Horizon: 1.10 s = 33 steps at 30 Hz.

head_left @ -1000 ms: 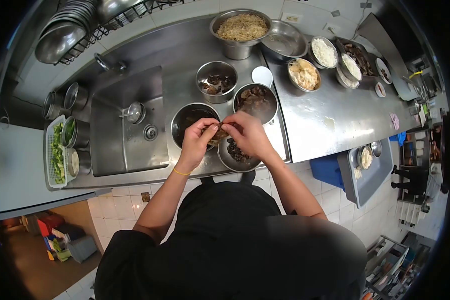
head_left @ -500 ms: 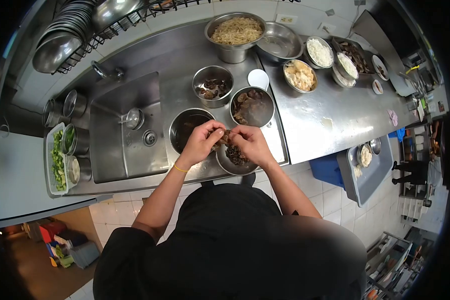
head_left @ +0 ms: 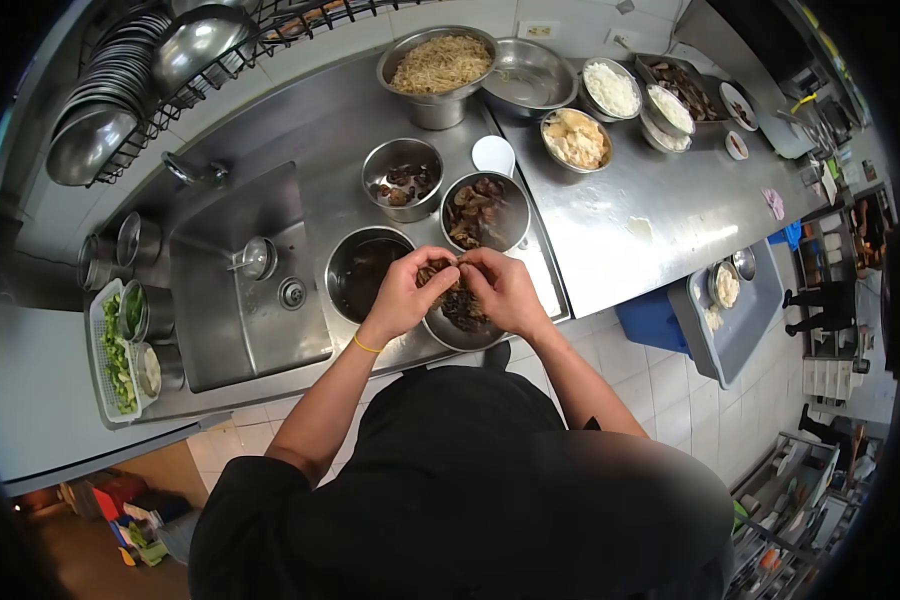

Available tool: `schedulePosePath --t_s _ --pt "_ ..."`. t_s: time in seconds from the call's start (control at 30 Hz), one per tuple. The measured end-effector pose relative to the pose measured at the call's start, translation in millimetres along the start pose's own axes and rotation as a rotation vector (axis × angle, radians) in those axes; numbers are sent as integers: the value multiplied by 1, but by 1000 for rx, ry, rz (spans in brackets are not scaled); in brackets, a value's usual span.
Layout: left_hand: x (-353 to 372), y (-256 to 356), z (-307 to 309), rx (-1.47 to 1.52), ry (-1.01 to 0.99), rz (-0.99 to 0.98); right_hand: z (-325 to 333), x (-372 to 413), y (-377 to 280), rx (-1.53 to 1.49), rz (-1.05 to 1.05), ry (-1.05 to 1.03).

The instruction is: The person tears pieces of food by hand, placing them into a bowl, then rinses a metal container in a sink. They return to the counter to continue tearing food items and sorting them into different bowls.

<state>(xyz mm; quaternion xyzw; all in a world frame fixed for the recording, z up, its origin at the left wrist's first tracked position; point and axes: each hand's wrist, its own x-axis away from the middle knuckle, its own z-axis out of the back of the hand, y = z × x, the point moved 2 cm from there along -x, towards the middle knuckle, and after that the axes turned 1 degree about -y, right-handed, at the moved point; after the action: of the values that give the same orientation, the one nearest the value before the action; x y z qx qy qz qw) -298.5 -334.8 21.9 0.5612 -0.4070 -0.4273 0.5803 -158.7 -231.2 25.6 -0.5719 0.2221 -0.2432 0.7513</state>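
Hands are meeting just right of the sink point(head_left: 240, 265): left hand point(head_left: 400, 297) and right hand point(head_left: 507, 290) are both pinching one dark mushroom piece point(head_left: 436, 271) in their fingers, above a steel bowl point(head_left: 452, 340). Three more bowls point(head_left: 365, 272) are sitting right of the sink too. Fingers are covering most of the piece, blurring its outline.

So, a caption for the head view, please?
Left hand and right hand hold a dark mushroom over a bowl near the sink.
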Motion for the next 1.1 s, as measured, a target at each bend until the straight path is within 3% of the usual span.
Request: schedulePosePath --t_s 0.07,0.13,0.23,0.33,0.47,0.57,0.63,0.67,0.73,0.77,0.83,0.87,0.93,1.1 --pt "-1 -5 -1 24 21 29 1 3 2 39 17 20" --pt "-1 -9 1 47 45 60 1 3 9 -86 -146 -56" --pt "0 -12 3 203 56 115 2 4 2 -240 -221 -90" --pt "2 -12 3 285 77 129 3 4 9 -447 -183 -122" --pt "5 -6 3 261 102 108 0 6 9 -474 -166 -97" --pt "7 -7 7 175 115 83 -2 9 15 -358 -138 64" --pt "8 -8 9 104 120 63 2 13 24 119 30 153" --pt "9 -8 11 92 137 43 5 13 26 119 28 154" --pt "11 -10 12 79 153 26 4 12 34 676 -126 -244" --pt "13 -11 13 83 159 42 1 15 36 674 -128 -244" --pt "13 -12 15 86 170 57 -1 19 39 244 -109 106" --pt "15 -10 15 66 168 50 -5 18 34 241 -114 106" --pt "15 -9 12 47 163 39 -9 9 16 -325 -3 196" --pt "16 -1 1 19 187 -40 -24 5 16 -368 -105 54"
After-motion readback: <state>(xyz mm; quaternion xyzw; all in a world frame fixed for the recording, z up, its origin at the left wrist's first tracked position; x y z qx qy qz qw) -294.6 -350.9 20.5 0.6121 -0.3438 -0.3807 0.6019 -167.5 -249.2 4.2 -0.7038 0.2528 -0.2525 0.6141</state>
